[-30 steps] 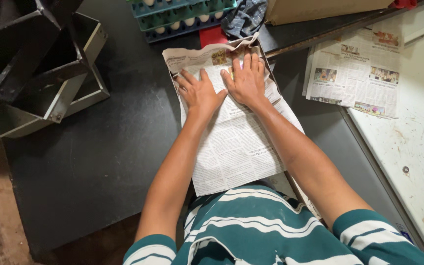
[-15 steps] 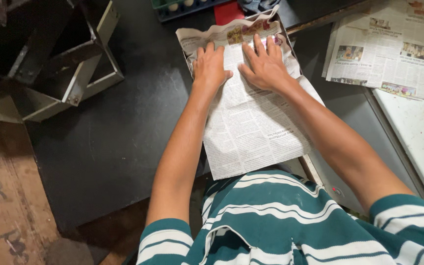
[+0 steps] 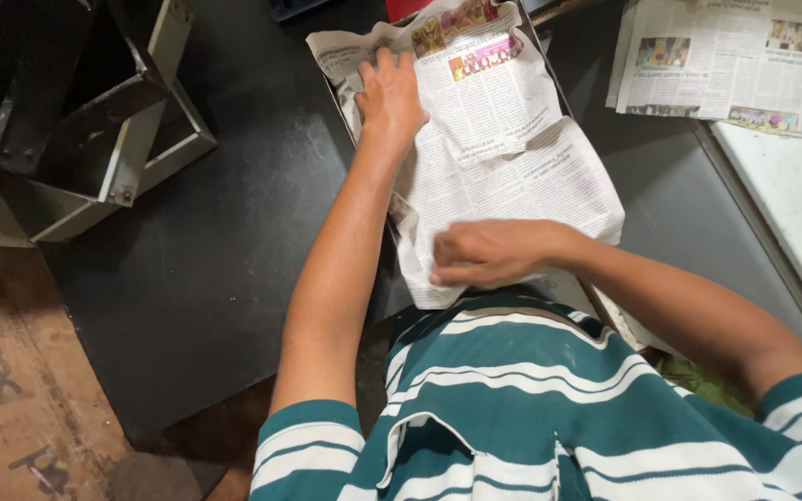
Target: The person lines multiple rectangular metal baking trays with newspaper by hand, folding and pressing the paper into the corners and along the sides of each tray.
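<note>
A sheet of newspaper [image 3: 503,148] lies spread over a shallow tray-like base on the dark table [image 3: 206,269], just in front of my striped green and white shirt. My left hand [image 3: 390,93] rests flat on the far left part of the sheet, fingers spread. My right hand [image 3: 480,252] is at the near edge of the sheet, fingers curled and pinching the paper's lower left corner. The base under the paper is almost wholly hidden.
Dark metal box frames [image 3: 76,111] are stacked at the far left of the table. A second newspaper [image 3: 726,60] lies at the far right on a white worn surface [image 3: 800,176]. A brown board with scrawled marks [image 3: 2,380] sits at the lower left.
My right hand has left the far end of the sheet and come back to its near edge, where it pinches the paper. My left hand stays pressed at the far end. The camera has shifted.
</note>
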